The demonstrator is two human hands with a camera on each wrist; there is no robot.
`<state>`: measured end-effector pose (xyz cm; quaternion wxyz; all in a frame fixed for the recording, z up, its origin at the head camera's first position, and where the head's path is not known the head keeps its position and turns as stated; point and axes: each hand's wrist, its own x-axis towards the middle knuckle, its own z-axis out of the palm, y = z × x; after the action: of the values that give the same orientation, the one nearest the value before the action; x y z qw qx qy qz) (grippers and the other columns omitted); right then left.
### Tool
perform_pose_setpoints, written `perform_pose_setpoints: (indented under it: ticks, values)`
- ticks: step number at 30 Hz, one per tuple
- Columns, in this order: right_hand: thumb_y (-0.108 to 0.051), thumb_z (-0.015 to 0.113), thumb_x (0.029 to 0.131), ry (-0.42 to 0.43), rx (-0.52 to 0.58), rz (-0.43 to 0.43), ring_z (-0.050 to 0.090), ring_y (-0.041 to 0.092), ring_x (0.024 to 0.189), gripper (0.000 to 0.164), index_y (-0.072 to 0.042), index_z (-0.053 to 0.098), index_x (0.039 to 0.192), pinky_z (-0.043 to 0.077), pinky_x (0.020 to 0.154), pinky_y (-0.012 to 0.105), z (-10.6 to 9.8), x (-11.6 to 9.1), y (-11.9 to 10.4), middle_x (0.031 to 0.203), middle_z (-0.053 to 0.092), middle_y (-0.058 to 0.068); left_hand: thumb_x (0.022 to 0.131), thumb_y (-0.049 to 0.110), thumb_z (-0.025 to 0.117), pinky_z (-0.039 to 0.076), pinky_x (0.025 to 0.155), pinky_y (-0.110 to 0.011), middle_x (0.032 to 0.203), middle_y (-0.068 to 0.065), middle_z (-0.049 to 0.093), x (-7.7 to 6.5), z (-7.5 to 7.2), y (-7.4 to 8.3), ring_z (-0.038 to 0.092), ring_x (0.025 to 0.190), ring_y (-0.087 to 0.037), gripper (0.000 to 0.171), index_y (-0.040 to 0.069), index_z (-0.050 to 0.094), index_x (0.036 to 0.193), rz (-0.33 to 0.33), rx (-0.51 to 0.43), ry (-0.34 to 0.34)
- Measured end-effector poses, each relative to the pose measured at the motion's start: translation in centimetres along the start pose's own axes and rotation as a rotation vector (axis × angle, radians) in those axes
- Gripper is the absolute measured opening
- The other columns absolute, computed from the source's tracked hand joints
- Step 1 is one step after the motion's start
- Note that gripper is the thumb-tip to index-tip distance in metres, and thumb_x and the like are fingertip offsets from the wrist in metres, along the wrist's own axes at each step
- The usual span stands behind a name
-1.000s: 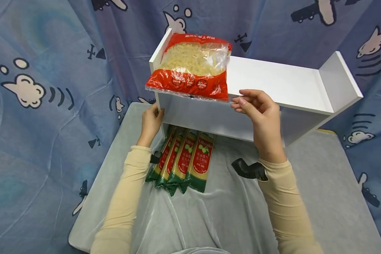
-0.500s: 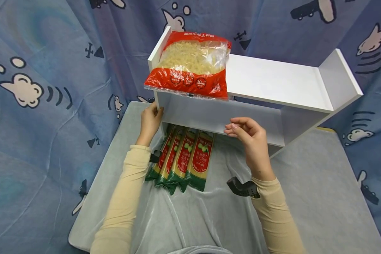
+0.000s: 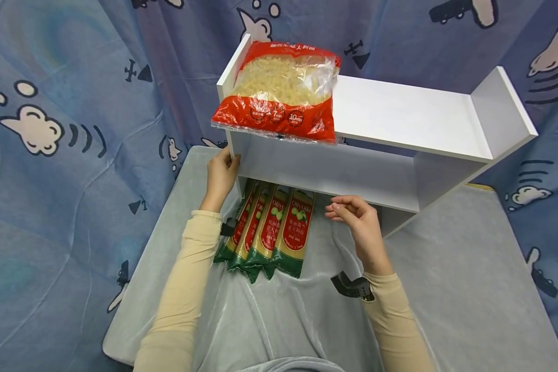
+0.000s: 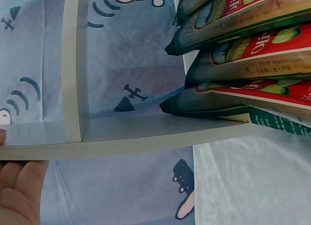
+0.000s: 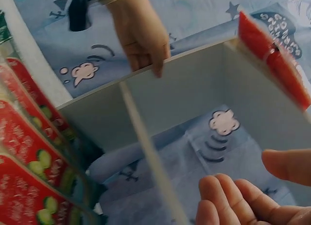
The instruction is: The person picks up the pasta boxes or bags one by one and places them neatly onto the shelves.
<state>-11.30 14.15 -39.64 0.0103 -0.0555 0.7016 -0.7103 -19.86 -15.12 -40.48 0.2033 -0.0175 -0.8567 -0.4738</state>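
My left hand (image 3: pixel 220 178) holds the left side panel of a white shelf unit (image 3: pixel 409 111). In the right wrist view, that hand's thumb is inside the panel and its fingers are outside. My right hand (image 3: pixel 359 230) hovers in front of the lower board, right of several green-and-red spaghetti packs (image 3: pixel 294 232). Its fingers (image 5: pixel 226 198) are loosely bent, apart from the thumb, with nothing between them. A red-ended clear bag of short pasta (image 3: pixel 283 82) lies on the left of the top board, its front edge overhanging.
The spaghetti packs lean side by side at the lower left, their upper ends under the lower board. A grey cloth (image 3: pixel 469 268) covers the table. Blue patterned curtains (image 3: pixel 74 206) hang behind and beside it. The unit's right side panel (image 3: pixel 504 111) rises above the top board.
My right hand has come down and a little left, from the top board's front edge by the pasta bag to below the lower board's edge. My left hand has stayed on the panel.
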Motion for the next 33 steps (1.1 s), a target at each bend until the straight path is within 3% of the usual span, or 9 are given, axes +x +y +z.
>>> perform_pose_setpoints:
  ticks: [6,10,15,20,26,33]
  values:
    - [-0.007,0.055,0.094,-0.048,-0.068,0.127,0.067,0.016,0.078,0.022,0.010,0.056,0.108,0.053,0.074,0.029,-0.3,-0.5,2.8,0.089,0.067,0.009,0.094,0.005,0.054,0.050,0.066,-0.040,0.094,-0.023,0.068,0.1,0.0,0.1,0.065,0.079,-0.031,0.020,-0.006,0.065,0.107,-0.017,-0.012,-0.006]
    - [-0.007,0.055,0.095,-0.066,-0.081,0.227,0.067,0.017,0.080,0.024,0.012,0.054,0.109,0.053,0.074,0.028,-0.5,-0.6,5.0,0.095,0.066,0.019,0.094,0.005,0.054,0.052,0.075,-0.046,0.102,-0.023,0.067,0.1,0.0,0.1,0.066,0.092,-0.034,0.021,-0.005,0.064,0.110,-0.027,-0.021,-0.007]
    - [-0.007,0.054,0.095,-0.096,-0.103,0.328,0.067,0.017,0.080,0.030,0.016,0.050,0.113,0.052,0.077,0.031,-0.3,-0.8,7.6,0.099,0.065,0.021,0.094,0.006,0.055,0.052,0.069,-0.042,0.095,-0.022,0.068,0.1,0.1,0.0,0.066,0.082,-0.031,0.019,-0.004,0.065,0.105,-0.022,-0.011,0.002]
    - [-0.008,0.054,0.094,-0.128,-0.109,0.398,0.066,0.021,0.083,0.031,0.015,0.050,0.113,0.051,0.082,0.038,-0.1,-0.8,10.0,0.098,0.064,0.020,0.093,0.006,0.055,0.043,0.058,-0.035,0.085,-0.021,0.068,0.1,0.1,-0.1,0.060,0.068,-0.027,0.016,-0.004,0.065,0.102,-0.016,0.000,0.008]
    - [-0.007,0.054,0.093,-0.135,-0.043,0.491,0.065,0.022,0.085,0.031,0.016,0.049,0.113,0.051,0.080,0.034,0.0,-0.7,12.7,0.097,0.064,0.017,0.093,0.004,0.055,0.052,0.072,-0.044,0.097,-0.022,0.068,0.0,0.1,-0.1,0.066,0.087,-0.032,0.018,-0.006,0.065,0.105,-0.021,-0.024,0.002]
    - [-0.008,0.055,0.093,-0.109,-0.079,0.560,0.063,0.018,0.083,0.029,0.013,0.050,0.112,0.052,0.078,0.030,1.0,-0.5,13.9,0.095,0.064,0.013,0.094,0.004,0.054,0.052,0.077,-0.046,0.102,-0.024,0.067,0.0,0.1,0.0,0.065,0.093,-0.035,0.020,-0.007,0.064,0.107,-0.035,-0.029,-0.007]
